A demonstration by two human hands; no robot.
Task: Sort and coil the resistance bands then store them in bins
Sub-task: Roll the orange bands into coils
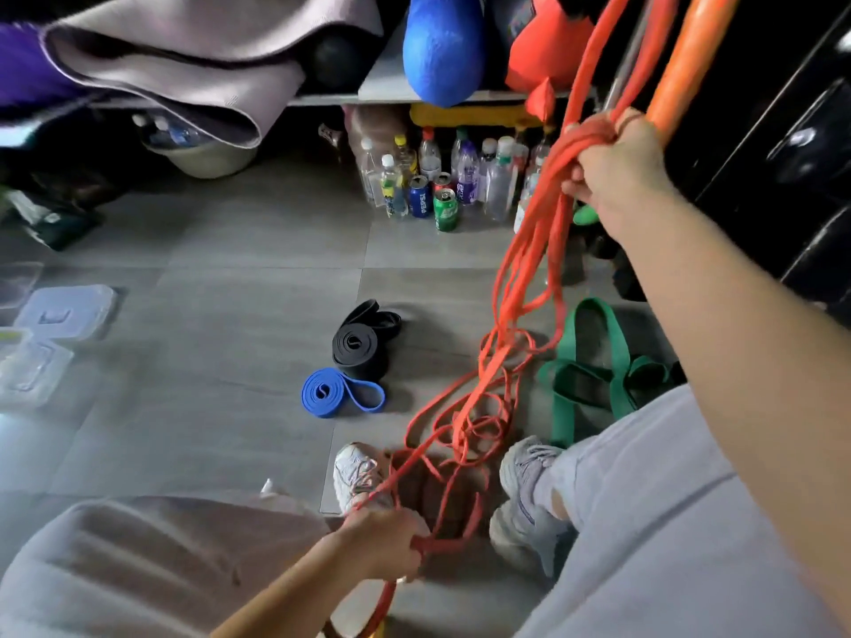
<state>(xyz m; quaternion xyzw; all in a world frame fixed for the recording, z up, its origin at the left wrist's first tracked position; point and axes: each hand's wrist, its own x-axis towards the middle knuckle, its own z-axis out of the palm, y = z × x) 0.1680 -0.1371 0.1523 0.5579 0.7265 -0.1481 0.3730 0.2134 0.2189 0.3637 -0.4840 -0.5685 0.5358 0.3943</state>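
Observation:
My right hand (617, 165) is raised at the upper right and grips a bunch of thin red resistance bands (520, 287). Their loops hang down to a tangle on the floor between my shoes. Low in the middle, my left hand (384, 543) holds another strand of the same red tangle. On the grey floor lie a coiled black band (361, 349), a coiled blue band (340, 396) in front of it, and a loose green band (594, 361) to the right.
Clear plastic bins and lids (50, 336) sit at the left edge. Several bottles and cans (442, 181) stand under a shelf (387, 92) at the back. My two shoes (525, 495) and knees fill the foreground. Dark cabinets (783, 145) rise at right.

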